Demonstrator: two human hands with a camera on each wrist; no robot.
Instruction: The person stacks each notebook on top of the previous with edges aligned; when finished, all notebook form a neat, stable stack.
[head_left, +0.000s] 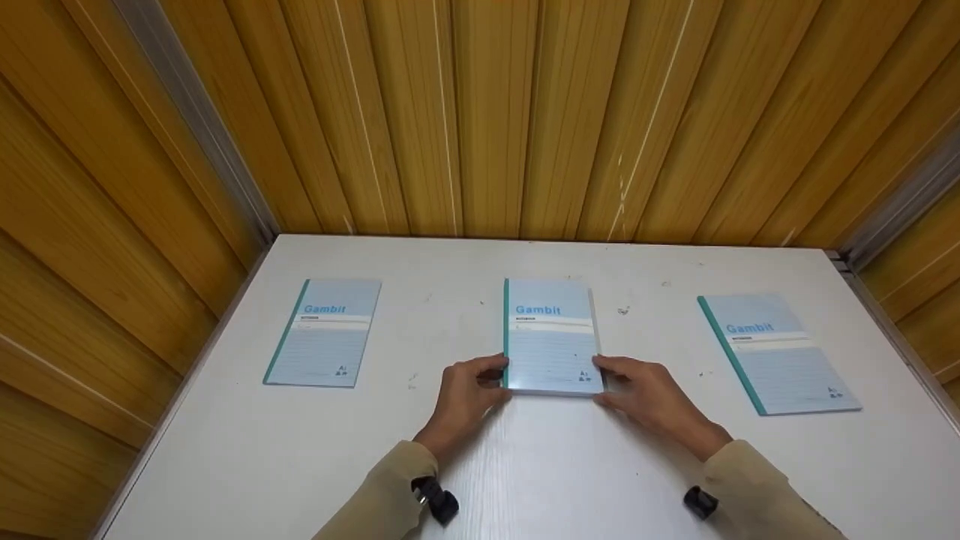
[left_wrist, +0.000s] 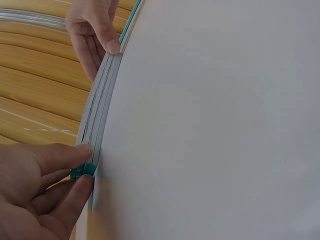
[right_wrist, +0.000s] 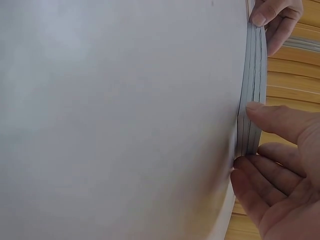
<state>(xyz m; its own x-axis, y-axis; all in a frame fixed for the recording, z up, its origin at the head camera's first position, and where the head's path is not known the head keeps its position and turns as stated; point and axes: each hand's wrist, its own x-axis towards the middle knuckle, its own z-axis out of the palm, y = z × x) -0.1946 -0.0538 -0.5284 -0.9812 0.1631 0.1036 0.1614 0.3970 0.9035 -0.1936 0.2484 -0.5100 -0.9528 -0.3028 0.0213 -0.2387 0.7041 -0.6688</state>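
Note:
A stack of light blue notebooks (head_left: 551, 345) with green spines lies in the middle of the white table, the top cover reading "Gambit". My left hand (head_left: 469, 390) grips its near left corner, thumb and fingertips at the green spine. At the near right corner my right hand (head_left: 652, 394) holds the stack the same way, from the page side. Several layered edges (left_wrist: 100, 107) of the stack show between both hands in the left wrist view. In the right wrist view, the thumb of my right hand (right_wrist: 285, 160) lies against the layered edges.
One matching notebook (head_left: 322, 334) lies on the table at the left. Another notebook (head_left: 780, 354) lies tilted at the right. The white table (head_left: 450, 270) meets a wood-patterned wall (head_left: 487, 120) at its back, with panelling on both sides.

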